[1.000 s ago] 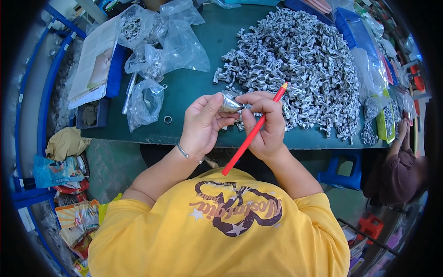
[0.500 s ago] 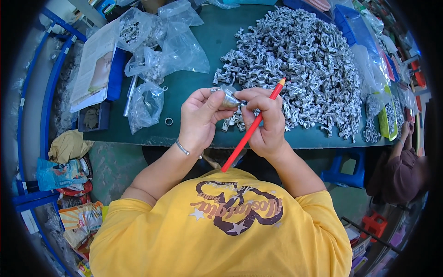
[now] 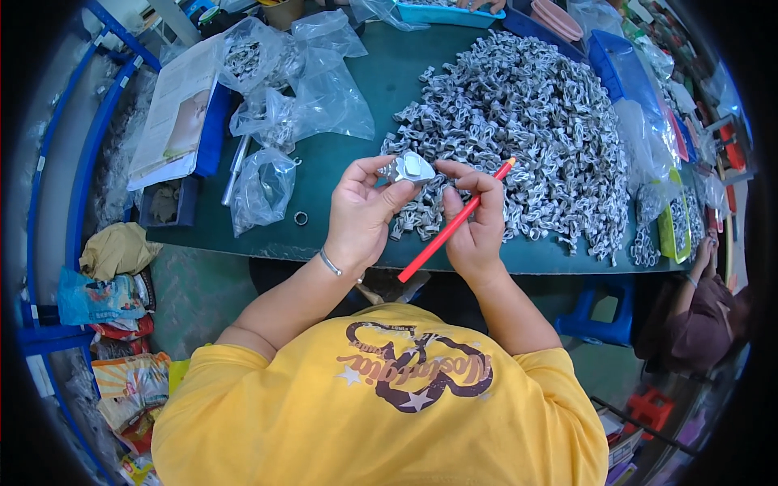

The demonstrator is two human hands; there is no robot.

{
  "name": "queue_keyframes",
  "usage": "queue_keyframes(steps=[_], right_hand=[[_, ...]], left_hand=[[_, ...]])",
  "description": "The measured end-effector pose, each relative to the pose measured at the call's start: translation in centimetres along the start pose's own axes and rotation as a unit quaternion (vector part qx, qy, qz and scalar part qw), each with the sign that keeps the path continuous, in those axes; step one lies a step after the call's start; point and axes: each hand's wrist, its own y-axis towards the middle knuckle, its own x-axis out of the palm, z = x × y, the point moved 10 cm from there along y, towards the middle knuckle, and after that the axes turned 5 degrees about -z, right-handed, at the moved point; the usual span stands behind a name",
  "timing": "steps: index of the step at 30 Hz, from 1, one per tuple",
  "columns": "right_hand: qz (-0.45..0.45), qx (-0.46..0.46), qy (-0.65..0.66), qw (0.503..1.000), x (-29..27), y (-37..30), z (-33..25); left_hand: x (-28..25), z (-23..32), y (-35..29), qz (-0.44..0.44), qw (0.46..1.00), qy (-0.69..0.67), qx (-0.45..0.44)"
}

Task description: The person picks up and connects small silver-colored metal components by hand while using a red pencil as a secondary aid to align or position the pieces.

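Observation:
A shiny silver metal piece with a broad, smooth face is pinched in my left hand, between thumb and fingers; its exact kind is unclear. Just right of it, my right hand holds a red pencil slantwise, its sharpened end up and to the right. My right index finger points toward the metal piece, close to its edge; I cannot tell whether it touches. Beyond both hands spreads a large heap of small silver metal clips or loops on the green table.
At left lie clear plastic bags of metal parts, a small ring and papers over a blue bin. Blue trays and a yellow-green basket stand right. Another person sits at right; someone's hand shows over a far tray.
The metal piece has turned in my left hand, showing its broad face. My right fingers have drawn back from it, with the pencil still held. The view has shifted slightly.

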Motion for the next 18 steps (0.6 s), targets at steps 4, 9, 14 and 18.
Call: queue_keyframes(steps=[4, 9, 14, 18], right_hand=[[-0.004, -0.063, -0.051, 0.997, -0.2, 0.4, -1.3], [-0.005, -0.102, -0.093, 0.990, 0.0, 0.5, -2.9], [-0.002, -0.105, -0.092, 0.990, 0.0, 0.3, -2.5], [-0.012, -0.109, -0.128, 0.986, 0.1, 0.5, -2.5]], left_hand=[[0.3, 0.4, 0.2, 0.009, 1.000, 0.024, 0.005], [-0.2, 0.2, 0.8, 0.013, 0.997, 0.070, 0.024], [-0.7, 0.0, 1.1, 0.028, 0.996, 0.082, 0.029], [-0.5, 0.1, 1.0, 0.036, 0.997, 0.058, 0.035]])
